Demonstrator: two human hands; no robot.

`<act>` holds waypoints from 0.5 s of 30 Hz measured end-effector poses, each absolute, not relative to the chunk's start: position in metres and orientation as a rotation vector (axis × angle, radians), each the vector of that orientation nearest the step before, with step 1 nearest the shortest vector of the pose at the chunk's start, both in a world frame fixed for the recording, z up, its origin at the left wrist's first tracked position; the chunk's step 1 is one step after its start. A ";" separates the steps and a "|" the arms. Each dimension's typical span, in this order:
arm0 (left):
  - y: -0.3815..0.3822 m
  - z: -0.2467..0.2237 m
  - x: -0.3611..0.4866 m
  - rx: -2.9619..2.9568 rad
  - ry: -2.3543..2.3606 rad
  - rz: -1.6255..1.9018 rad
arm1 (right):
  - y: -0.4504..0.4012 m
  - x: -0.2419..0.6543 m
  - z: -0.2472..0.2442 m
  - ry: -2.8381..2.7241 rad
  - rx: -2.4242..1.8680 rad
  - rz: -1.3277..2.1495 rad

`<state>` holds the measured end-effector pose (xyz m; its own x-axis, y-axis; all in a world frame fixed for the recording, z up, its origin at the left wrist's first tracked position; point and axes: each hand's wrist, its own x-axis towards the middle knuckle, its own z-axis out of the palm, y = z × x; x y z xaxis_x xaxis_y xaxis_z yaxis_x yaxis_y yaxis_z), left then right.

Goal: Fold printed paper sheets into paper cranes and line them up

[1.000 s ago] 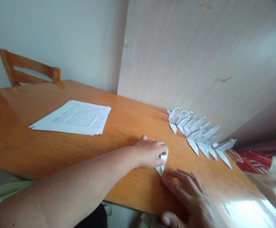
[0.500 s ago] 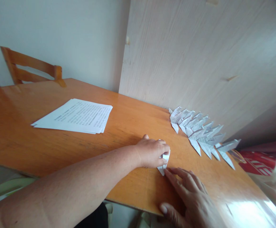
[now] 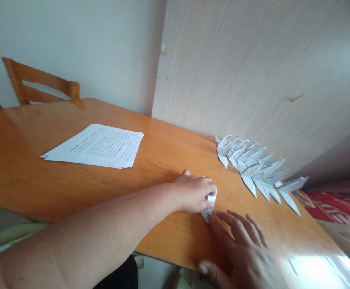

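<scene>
A small folded piece of paper (image 3: 210, 204) lies on the wooden table, partly covered by my left hand (image 3: 193, 193). The fingers of that hand are curled over the paper and hold it down; their tips are partly hidden. My right hand (image 3: 242, 249) is open with its fingers spread, low over the table by the near edge. Its index fingertip is at the paper's lower pointed end. Farther right stand several folded paper pieces (image 3: 263, 170) with printed text, lined up in overlapping rows.
A stack of printed sheets (image 3: 99, 146) lies on the left of the wooden table (image 3: 168, 148). A wooden chair (image 3: 42, 82) stands beyond the far left. A pale wood panel (image 3: 237, 64) rises behind the table. Red packaging (image 3: 331, 206) sits beyond the right edge.
My right hand's fingers have spread a little more, while the index fingertip stays at the paper's tip. My left hand and the paper stay put. The view has shifted slightly.
</scene>
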<state>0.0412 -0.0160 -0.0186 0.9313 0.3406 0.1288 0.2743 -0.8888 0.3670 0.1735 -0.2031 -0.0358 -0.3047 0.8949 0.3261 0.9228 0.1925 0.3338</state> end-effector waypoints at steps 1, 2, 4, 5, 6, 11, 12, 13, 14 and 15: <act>-0.016 -0.019 0.041 2.742 0.451 0.268 | -0.203 0.172 -0.034 -2.383 -1.824 -0.749; -0.016 -0.018 0.041 2.742 0.452 0.268 | -0.203 0.171 -0.032 -2.388 -1.822 -0.764; -0.016 -0.018 0.041 2.742 0.451 0.268 | -0.202 0.169 -0.029 -2.402 -1.811 -0.790; -0.016 -0.018 0.041 2.741 0.449 0.270 | -0.201 0.169 -0.028 -2.410 -1.800 -0.804; -0.016 -0.018 0.041 2.741 0.449 0.272 | -0.201 0.168 -0.027 -2.421 -1.788 -0.815; -0.017 -0.016 0.040 2.730 0.446 0.261 | -0.197 0.166 -0.028 -2.482 -1.745 -0.794; -0.017 -0.015 0.040 2.729 0.445 0.251 | -0.196 0.165 -0.028 -2.492 -1.739 -0.787; -0.017 -0.015 0.040 2.728 0.443 0.242 | -0.196 0.165 -0.028 -2.499 -1.730 -0.785; -0.017 -0.014 0.040 2.728 0.442 0.235 | -0.196 0.165 -0.028 -2.504 -1.723 -0.790; -0.017 -0.014 0.040 2.729 0.443 0.231 | -0.197 0.165 -0.028 -2.507 -1.716 -0.800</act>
<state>0.0400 -0.0167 -0.0142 0.9373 0.3335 0.1013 0.2735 -0.8839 0.3793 0.1645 -0.1965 -0.0282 -0.4032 0.8719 0.2779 0.8718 0.2737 0.4063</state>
